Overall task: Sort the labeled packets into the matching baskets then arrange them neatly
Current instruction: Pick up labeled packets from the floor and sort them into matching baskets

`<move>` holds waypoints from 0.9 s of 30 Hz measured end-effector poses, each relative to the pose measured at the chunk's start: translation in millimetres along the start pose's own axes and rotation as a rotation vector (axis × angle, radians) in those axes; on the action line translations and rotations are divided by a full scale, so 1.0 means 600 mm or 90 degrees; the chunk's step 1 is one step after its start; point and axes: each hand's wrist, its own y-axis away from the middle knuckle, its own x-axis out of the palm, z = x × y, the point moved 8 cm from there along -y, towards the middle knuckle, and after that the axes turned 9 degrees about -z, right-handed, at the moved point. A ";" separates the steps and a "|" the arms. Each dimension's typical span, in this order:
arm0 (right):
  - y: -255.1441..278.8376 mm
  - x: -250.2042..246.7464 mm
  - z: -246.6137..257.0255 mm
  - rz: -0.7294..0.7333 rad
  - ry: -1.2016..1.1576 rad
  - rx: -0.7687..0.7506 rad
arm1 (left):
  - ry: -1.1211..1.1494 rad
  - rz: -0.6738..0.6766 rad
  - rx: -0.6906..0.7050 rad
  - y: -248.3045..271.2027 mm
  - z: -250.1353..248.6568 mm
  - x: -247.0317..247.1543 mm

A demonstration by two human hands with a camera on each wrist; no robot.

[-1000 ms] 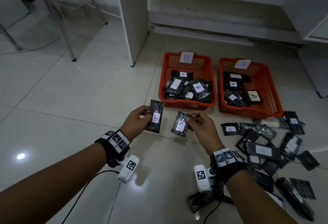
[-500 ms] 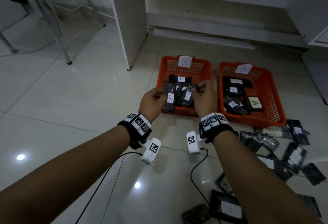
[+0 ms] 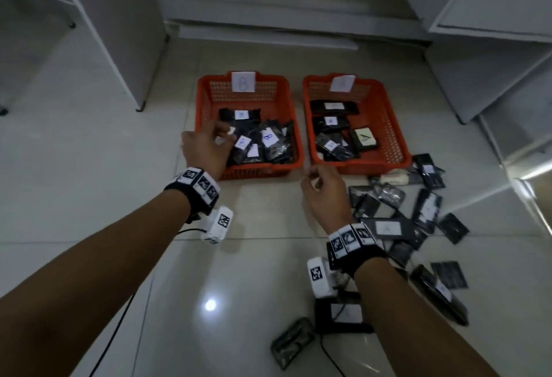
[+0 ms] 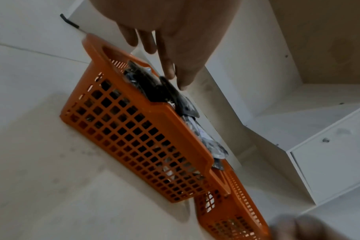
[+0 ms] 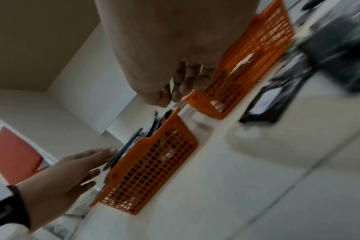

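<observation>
Two orange baskets stand side by side on the floor. Basket B (image 3: 203,101) on the left holds several black packets (image 3: 263,143) with B labels. Basket A (image 3: 400,125) on the right holds several A packets (image 3: 334,128). My left hand (image 3: 227,137) reaches over basket B's near-left corner with straight fingers, the fingertips (image 4: 170,73) at the top packets, gripping nothing. My right hand (image 3: 312,178) hovers in front of the gap between the baskets, with curled fingers (image 5: 185,81) and nothing in it. A pile of loose packets (image 3: 388,227) lies on the floor to the right.
A white cabinet panel (image 3: 128,33) stands behind-left of basket B and a white shelf unit (image 3: 493,48) at the right. Two packets (image 3: 343,314) (image 3: 292,343) lie near my right forearm. A black cable (image 3: 119,332) trails under my left arm.
Each hand carried a B packet forward to basket B and let it go there. The right hand has pulled back out of the basket. The left hand stays over it.
</observation>
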 end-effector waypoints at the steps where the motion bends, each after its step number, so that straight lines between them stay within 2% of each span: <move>1: 0.011 -0.024 -0.021 -0.001 0.009 0.009 | -0.029 -0.019 -0.006 0.001 0.000 -0.001; 3: 0.027 -0.071 -0.062 -0.008 0.028 0.027 | -0.073 -0.052 -0.017 0.008 -0.010 -0.011; 6: 0.044 -0.141 -0.118 -0.007 0.099 0.069 | -0.037 -0.064 0.011 0.028 -0.039 -0.015; 8: 0.054 -0.178 -0.162 0.025 0.252 0.085 | 0.002 -0.055 0.073 0.046 -0.071 -0.005; 9: 0.060 -0.191 -0.187 0.069 0.357 0.099 | 0.027 -0.043 0.110 0.056 -0.090 0.003; 11: 0.073 -0.210 -0.231 0.174 0.510 0.122 | 0.063 -0.009 0.176 0.071 -0.134 0.020; 12: 0.079 -0.215 -0.248 0.215 0.534 0.138 | 0.065 0.023 0.197 0.079 -0.156 0.032; 13: 0.081 -0.222 -0.255 0.237 0.544 0.156 | 0.063 0.064 0.220 0.088 -0.180 0.047; 15: 0.081 -0.237 -0.258 0.225 0.547 0.150 | 0.073 0.166 0.274 0.119 -0.233 0.081; 17: 0.077 -0.246 -0.250 0.196 0.510 0.136 | 0.098 0.261 0.343 0.158 -0.284 0.110; 19: 0.074 -0.252 -0.235 0.185 0.403 0.125 | 0.094 0.416 0.380 0.210 -0.314 0.152; 21: 0.076 -0.252 -0.210 0.190 0.206 0.167 | 0.064 0.613 0.355 0.277 -0.315 0.199; 22: 0.074 -0.252 -0.193 0.192 0.117 0.194 | 0.056 0.680 0.335 0.306 -0.310 0.216; 23: 0.070 -0.249 -0.176 0.191 0.047 0.204 | 0.056 0.706 0.312 0.325 -0.307 0.227; 24: 0.065 -0.244 -0.158 0.194 0.000 0.199 | 0.067 0.696 0.283 0.332 -0.302 0.231; 27: 0.055 -0.217 -0.124 0.222 -0.094 0.196 | 0.124 0.605 0.199 0.309 -0.283 0.216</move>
